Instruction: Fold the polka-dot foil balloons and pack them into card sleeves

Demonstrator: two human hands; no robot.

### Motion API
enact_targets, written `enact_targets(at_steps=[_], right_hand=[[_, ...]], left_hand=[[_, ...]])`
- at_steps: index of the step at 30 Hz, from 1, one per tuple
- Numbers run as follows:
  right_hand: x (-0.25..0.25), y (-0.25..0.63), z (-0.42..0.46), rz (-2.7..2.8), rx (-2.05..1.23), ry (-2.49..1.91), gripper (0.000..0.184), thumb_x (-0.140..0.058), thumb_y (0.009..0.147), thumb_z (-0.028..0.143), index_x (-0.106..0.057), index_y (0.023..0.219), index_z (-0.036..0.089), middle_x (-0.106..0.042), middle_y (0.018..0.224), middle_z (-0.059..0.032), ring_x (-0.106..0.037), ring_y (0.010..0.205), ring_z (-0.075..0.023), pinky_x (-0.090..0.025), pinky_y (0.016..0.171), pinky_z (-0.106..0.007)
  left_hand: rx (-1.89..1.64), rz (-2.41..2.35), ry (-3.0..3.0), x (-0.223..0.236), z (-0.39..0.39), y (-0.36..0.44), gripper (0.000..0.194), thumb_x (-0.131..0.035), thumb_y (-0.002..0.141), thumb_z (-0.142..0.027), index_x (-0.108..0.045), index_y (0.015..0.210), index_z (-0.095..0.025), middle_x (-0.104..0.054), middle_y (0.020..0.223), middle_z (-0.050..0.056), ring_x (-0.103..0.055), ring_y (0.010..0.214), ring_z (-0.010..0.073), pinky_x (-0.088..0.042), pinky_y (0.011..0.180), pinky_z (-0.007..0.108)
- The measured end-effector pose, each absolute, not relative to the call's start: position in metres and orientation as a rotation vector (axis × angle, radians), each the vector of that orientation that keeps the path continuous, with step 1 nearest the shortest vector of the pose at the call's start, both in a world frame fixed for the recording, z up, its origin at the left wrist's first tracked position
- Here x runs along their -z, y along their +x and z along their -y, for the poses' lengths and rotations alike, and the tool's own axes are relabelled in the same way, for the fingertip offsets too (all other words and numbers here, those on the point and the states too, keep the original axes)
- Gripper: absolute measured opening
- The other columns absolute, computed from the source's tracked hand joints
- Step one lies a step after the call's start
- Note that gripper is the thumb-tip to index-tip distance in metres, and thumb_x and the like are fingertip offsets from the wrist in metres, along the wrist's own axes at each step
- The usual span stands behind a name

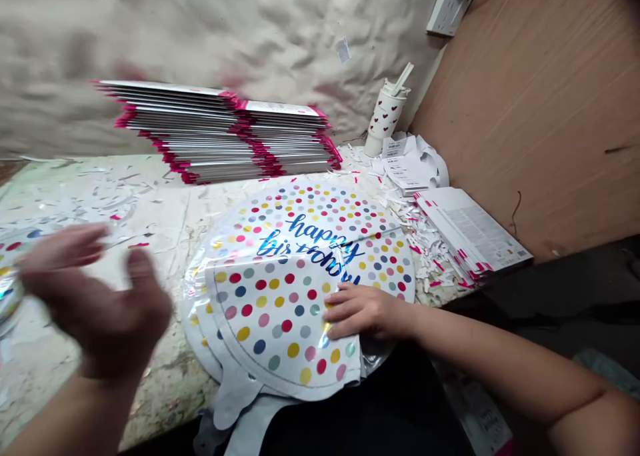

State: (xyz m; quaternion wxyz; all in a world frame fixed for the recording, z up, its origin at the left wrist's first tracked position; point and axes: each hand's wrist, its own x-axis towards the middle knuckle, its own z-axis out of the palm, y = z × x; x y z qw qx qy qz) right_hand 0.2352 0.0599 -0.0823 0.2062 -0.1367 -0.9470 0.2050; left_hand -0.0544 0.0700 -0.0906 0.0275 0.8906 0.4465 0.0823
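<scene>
Dotted foil balloons: a loose pile of round white foil balloons with multicoloured dots (pixel 270 313) lies on the near side of the pale, worn table (pixel 173 226), its near edge reaching past the tabletop towards the person's dark clothing.
Folding: the top balloon appears partly doubled over, with a straight edge crossing the blue lettering; the rounded layers under it lie spread out, their rims showing at left.
Right hand: the right hand (pixel 373 313) rests on the dotted surface, fingers close together; the thumb is hidden, so whether it pinches the foil I cannot tell.
Left hand: the left hand (pixel 105 303) is raised over the left side, touching no balloon in the pile, thumb and fingers apart.
Pink-edged packets: flat white packets with pink edges (pixel 200 129) stand in two tall, leaning stacks at the far side; more white packets (pixel 480 233) lie at right.
Far right: a white tumbler with dark red hearts (pixel 385 117) stands behind a curled strip of white labels (pixel 405 166), near white paper scraps (pixel 433 253).
Hard to see: the left hand is motion-blurred, another dotted foil piece (pixel 9 263) is cut off at the left edge, and the pile's lower layers are covered.
</scene>
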Motion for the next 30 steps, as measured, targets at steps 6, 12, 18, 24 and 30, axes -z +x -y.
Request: enact_targets(at_steps=[6,12,18,24,30], right_hand=[[0.104,0.258,-0.045,2.606,-0.702,-0.423,0.029,-0.040,0.089,0.019,-0.063,0.108,0.017,-0.063,0.116,-0.0072,-0.048,0.120,-0.0151,-0.028,0.106,-0.035],[0.093,0.271,-0.038,2.215,-1.011,-1.004,0.027,-0.040,0.089,0.027,-0.064,0.084,0.016,-0.069,0.083,-0.0050,-0.064,0.081,-0.0143,-0.048,0.080,-0.028],[0.070,0.251,-0.076,1.808,-1.338,-1.724,0.032,-0.043,0.089,0.037,-0.061,0.072,0.017,-0.051,0.052,0.0035,-0.050,0.049,-0.0092,-0.038,0.048,-0.019],[0.076,0.237,-0.101,1.706,-1.474,-1.959,0.030,-0.043,0.087,0.041,-0.058,0.074,0.018,-0.039,0.039,0.0068,-0.035,0.026,-0.0082,-0.025,0.030,-0.020],[0.061,0.238,-0.097,1.788,-1.259,-2.082,0.034,-0.043,0.087,0.046,-0.061,0.088,0.017,-0.059,0.056,-0.0030,-0.056,0.045,-0.0170,-0.041,0.042,-0.026]], left_hand=[[-0.132,-1.045,2.815,0.089,-0.085,0.026,0.056,-0.034,0.088,-0.046,-0.033,0.138,-0.020,-0.032,0.145,0.008,-0.025,0.135,0.0234,-0.019,0.109,0.039],[0.016,-1.092,2.766,0.092,-0.097,0.057,0.058,-0.031,0.089,-0.043,-0.027,0.140,-0.014,-0.022,0.148,0.012,-0.017,0.137,0.0256,-0.018,0.110,0.043],[0.103,-1.158,2.732,0.094,-0.086,-0.030,0.056,-0.031,0.089,-0.038,-0.025,0.141,-0.019,-0.029,0.146,0.007,-0.026,0.134,0.0257,-0.020,0.109,0.049],[-0.412,-1.875,2.508,0.069,-0.046,-0.082,0.051,-0.030,0.091,-0.032,-0.025,0.141,-0.022,-0.033,0.144,0.011,-0.031,0.131,0.0295,-0.034,0.101,0.053],[-0.354,-1.117,2.962,0.090,-0.003,0.003,0.067,-0.039,0.088,-0.042,-0.015,0.144,-0.014,-0.036,0.142,0.014,-0.034,0.130,0.0277,-0.030,0.106,0.042]])
